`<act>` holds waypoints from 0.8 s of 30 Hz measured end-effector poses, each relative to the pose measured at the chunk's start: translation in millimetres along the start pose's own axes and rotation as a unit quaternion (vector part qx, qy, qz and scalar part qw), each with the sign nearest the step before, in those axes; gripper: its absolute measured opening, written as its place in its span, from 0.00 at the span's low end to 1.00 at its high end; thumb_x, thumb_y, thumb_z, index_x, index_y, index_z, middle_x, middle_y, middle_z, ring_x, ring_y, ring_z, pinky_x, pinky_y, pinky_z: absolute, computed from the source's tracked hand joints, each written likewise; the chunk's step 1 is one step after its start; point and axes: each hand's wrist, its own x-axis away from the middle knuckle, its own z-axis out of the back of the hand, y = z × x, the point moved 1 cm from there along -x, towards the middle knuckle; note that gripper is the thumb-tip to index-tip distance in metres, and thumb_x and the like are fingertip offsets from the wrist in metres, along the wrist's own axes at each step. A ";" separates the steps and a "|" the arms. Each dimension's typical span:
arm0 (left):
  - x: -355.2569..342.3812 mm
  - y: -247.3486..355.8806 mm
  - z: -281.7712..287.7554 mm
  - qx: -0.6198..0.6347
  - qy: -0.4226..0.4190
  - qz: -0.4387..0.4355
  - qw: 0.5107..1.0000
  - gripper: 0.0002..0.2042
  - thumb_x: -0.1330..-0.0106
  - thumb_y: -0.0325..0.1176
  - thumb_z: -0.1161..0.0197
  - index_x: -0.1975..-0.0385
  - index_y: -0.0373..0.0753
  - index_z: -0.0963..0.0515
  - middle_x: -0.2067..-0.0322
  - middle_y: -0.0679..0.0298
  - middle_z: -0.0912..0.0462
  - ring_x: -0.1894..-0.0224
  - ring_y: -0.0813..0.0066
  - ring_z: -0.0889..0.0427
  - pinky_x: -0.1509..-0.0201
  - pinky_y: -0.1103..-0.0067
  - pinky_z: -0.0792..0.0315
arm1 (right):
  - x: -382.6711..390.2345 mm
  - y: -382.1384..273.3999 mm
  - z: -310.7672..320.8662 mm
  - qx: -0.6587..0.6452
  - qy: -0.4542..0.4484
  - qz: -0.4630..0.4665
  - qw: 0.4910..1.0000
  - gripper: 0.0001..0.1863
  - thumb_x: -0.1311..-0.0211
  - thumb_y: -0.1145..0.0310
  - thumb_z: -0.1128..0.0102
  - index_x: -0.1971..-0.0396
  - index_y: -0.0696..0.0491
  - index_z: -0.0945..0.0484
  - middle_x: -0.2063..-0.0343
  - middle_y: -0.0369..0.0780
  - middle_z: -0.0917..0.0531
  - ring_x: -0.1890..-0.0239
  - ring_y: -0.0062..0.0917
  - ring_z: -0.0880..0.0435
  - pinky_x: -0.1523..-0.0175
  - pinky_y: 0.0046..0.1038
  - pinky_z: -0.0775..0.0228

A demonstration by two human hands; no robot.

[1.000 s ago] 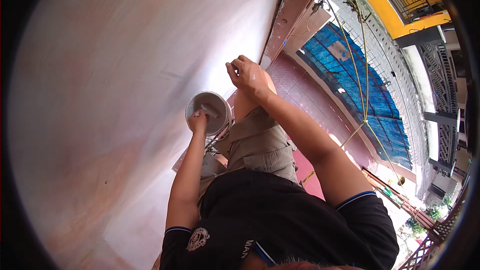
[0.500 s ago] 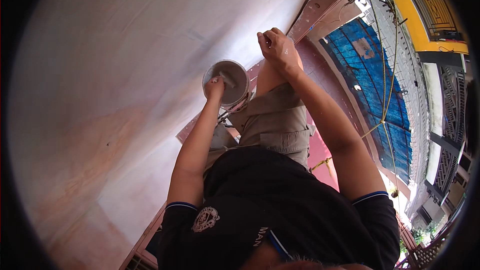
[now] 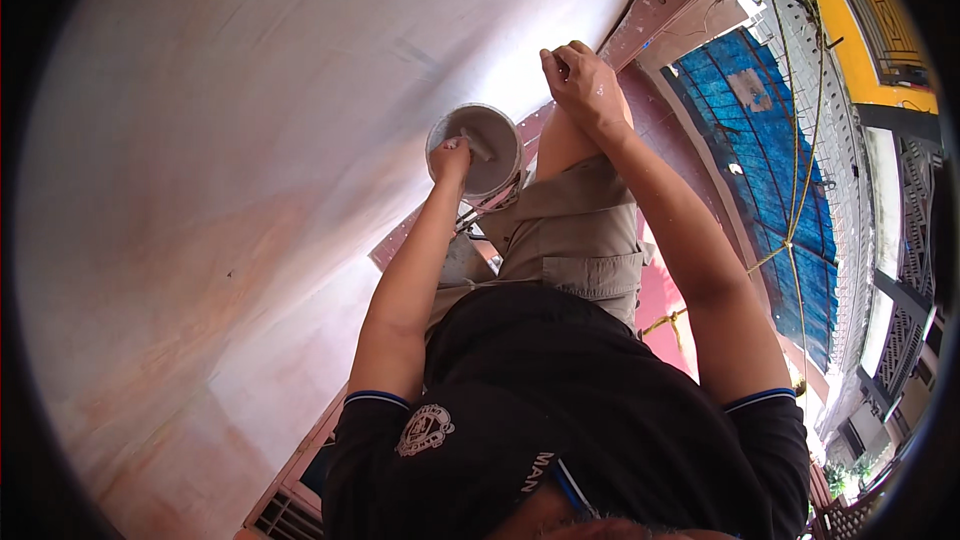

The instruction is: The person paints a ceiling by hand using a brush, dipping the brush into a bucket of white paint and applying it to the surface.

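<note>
My left hand (image 3: 453,160) reaches over the rim of a grey bucket (image 3: 492,176), its fingers closed round the end of a pale, roller-shaped tool (image 3: 478,144). That tool lies slanted inside the bucket, and its exact kind is hard to make out. The bucket is close to the whitish wall (image 3: 250,100), to the left of my knee. Over my bare knee, my right hand (image 3: 584,85) is loosely curled at the wrist, with pale specks on its back. Nothing shows between its fingers.
A reddish ledge (image 3: 680,0) runs along the wall's far end. Yellow ropes (image 3: 790,240) hang at the right, in front of a blue sheet roof (image 3: 760,160) far below. A barred window frame (image 3: 285,515) sits at lower left. Metal rungs or bars show below the bucket.
The whole view has shifted slightly, so bucket, hands and legs appear further right and a little higher. My left hand stays on the tool in the bucket; my right hand stays at the knee.
</note>
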 end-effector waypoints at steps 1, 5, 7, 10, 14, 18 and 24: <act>2.6 0.4 -3.8 0.016 -0.002 0.007 1.000 0.12 0.35 0.39 0.34 0.65 0.36 0.12 0.79 0.66 0.16 0.77 0.77 0.18 0.73 0.76 0.28 | 0.3 2.4 0.2 0.009 -0.003 0.001 1.000 0.19 0.28 0.56 0.42 0.70 0.57 0.14 0.68 0.46 0.15 0.67 0.45 0.14 0.56 0.42 0.20; -2.0 -0.7 1.1 -0.024 0.013 -0.012 1.000 0.12 0.35 0.38 0.34 0.65 0.36 0.12 0.79 0.66 0.15 0.77 0.76 0.18 0.73 0.76 0.27 | -1.6 -3.7 0.1 0.005 -0.002 0.000 1.000 0.19 0.28 0.56 0.42 0.70 0.57 0.15 0.68 0.46 0.15 0.67 0.45 0.14 0.56 0.43 0.20; -2.1 0.2 0.4 -0.044 0.014 -0.011 0.999 0.11 0.35 0.38 0.34 0.66 0.36 0.12 0.79 0.65 0.15 0.78 0.76 0.18 0.73 0.75 0.28 | -2.1 -3.0 0.0 0.007 -0.002 0.004 1.000 0.19 0.28 0.56 0.42 0.70 0.57 0.15 0.67 0.47 0.15 0.66 0.46 0.13 0.56 0.43 0.20; 1.4 2.9 -3.6 -0.049 -0.037 0.013 0.998 0.12 0.31 0.35 0.34 0.56 0.32 0.16 0.66 0.59 0.13 0.70 0.70 0.11 0.66 0.77 0.16 | 0.0 1.2 0.9 0.014 -0.005 -0.004 1.000 0.19 0.28 0.56 0.42 0.70 0.57 0.15 0.68 0.47 0.15 0.67 0.46 0.14 0.56 0.43 0.20; -5.1 -1.4 -2.0 -0.054 -0.033 0.006 0.998 0.12 0.32 0.35 0.34 0.56 0.33 0.16 0.66 0.59 0.13 0.70 0.70 0.11 0.66 0.77 0.16 | -1.2 -4.5 0.6 0.008 -0.004 0.002 1.000 0.19 0.28 0.56 0.42 0.70 0.57 0.15 0.68 0.47 0.15 0.67 0.46 0.14 0.56 0.43 0.20; -6.4 -7.7 -5.6 -0.038 0.005 -0.014 0.999 0.13 0.35 0.40 0.34 0.65 0.36 0.12 0.77 0.62 0.14 0.75 0.72 0.17 0.67 0.71 0.25 | -1.2 -3.5 0.2 0.005 -0.004 0.003 1.000 0.19 0.28 0.56 0.41 0.70 0.57 0.15 0.68 0.47 0.15 0.67 0.46 0.14 0.57 0.43 0.20; -9.4 -11.3 -2.2 -0.054 0.016 -0.024 0.998 0.14 0.35 0.41 0.34 0.63 0.36 0.12 0.75 0.61 0.13 0.74 0.72 0.16 0.67 0.72 0.25 | -1.0 -5.9 0.8 0.003 -0.021 -0.007 1.000 0.18 0.28 0.57 0.41 0.68 0.57 0.15 0.66 0.47 0.15 0.65 0.46 0.14 0.56 0.41 0.22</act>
